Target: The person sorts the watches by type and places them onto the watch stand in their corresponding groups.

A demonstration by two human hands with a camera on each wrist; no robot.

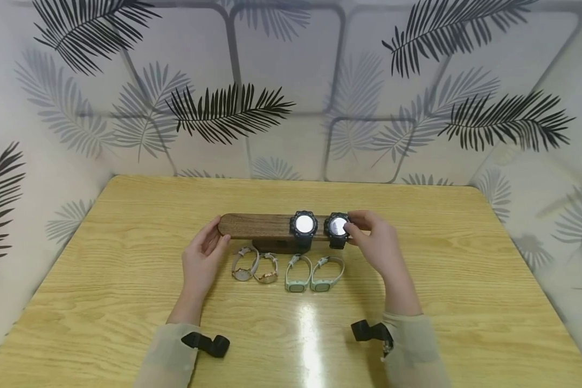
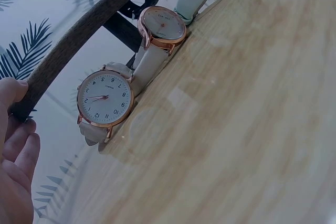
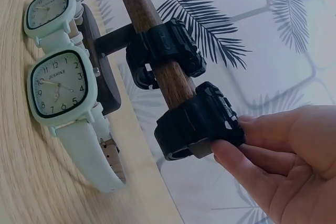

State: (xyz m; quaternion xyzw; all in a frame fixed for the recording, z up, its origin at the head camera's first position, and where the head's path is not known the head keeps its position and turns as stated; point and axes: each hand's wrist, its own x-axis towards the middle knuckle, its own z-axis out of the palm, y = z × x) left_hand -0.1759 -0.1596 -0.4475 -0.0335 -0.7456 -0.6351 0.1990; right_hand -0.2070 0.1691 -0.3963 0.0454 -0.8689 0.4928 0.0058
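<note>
A wooden watch stand point(image 1: 257, 226) has a rounded bar raised above a dark base point(image 3: 105, 77). My left hand point(image 1: 203, 256) holds the bar's left end between thumb and fingers. Two black sports watches hang on the bar: one point(image 1: 304, 223) right of its middle, the other point(image 3: 202, 124) at the right end. That end watch is pinched at its case by my right hand point(image 1: 380, 245). In front of the base stand two rose-gold watches with pale straps, the outer one point(image 2: 105, 98) nearest my left hand, and two mint-green square watches, one point(image 3: 63, 87) nearer the right.
The stand and watches are on a light wood-grain table point(image 1: 126, 302). Its back edge meets a pale wall covering point(image 1: 291, 140) with a leaf pattern. Black camera mounts point(image 1: 215, 345) sit on both wrists over the beige sleeves.
</note>
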